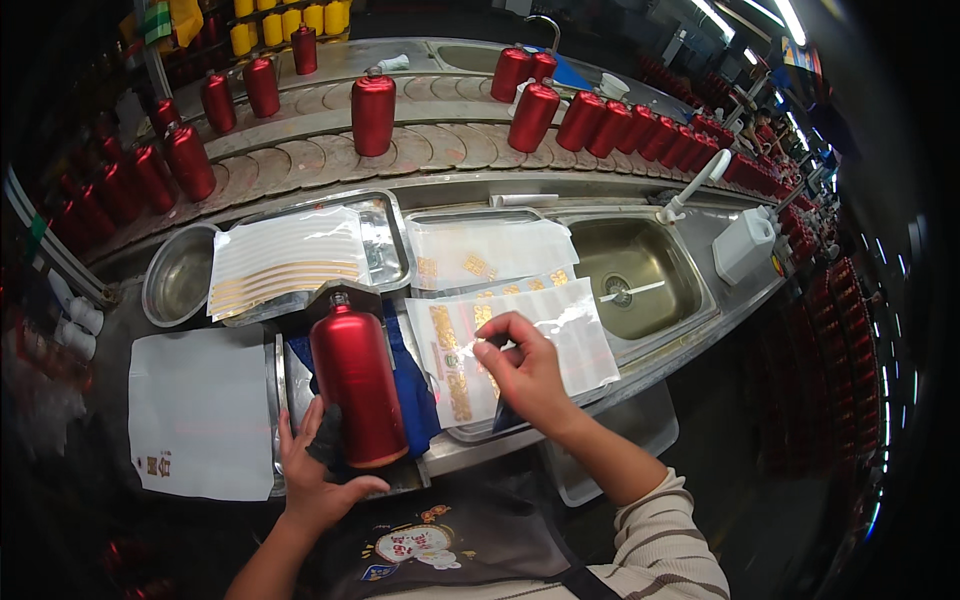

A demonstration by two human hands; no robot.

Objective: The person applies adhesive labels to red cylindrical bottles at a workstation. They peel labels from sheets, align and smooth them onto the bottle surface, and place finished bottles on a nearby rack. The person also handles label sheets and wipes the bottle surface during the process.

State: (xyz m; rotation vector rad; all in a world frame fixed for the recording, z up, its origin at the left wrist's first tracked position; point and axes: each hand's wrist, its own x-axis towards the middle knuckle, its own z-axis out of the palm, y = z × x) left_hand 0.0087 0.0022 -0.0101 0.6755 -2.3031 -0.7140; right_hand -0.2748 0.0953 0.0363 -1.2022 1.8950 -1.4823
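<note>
A large red metallic bottle lies tilted in front of me, its neck away from me and its base near my apron. Beside its base, my left hand is open with fingers and thumb spread; whether it touches the bottle I cannot tell. Something dark covers part of that hand's fingers. Over a white sheet of gold decals, my right hand is closed in a pinch of thumb and forefinger. What the pinch holds, if anything, is too small to make out. A blue cloth lies under the bottle's right side.
Left of the bottle lies a white sheet; behind it are a striped gold sheet on a metal tray and a round metal bowl. A sink and white jug stand right. Red bottles line the conveyor beyond.
</note>
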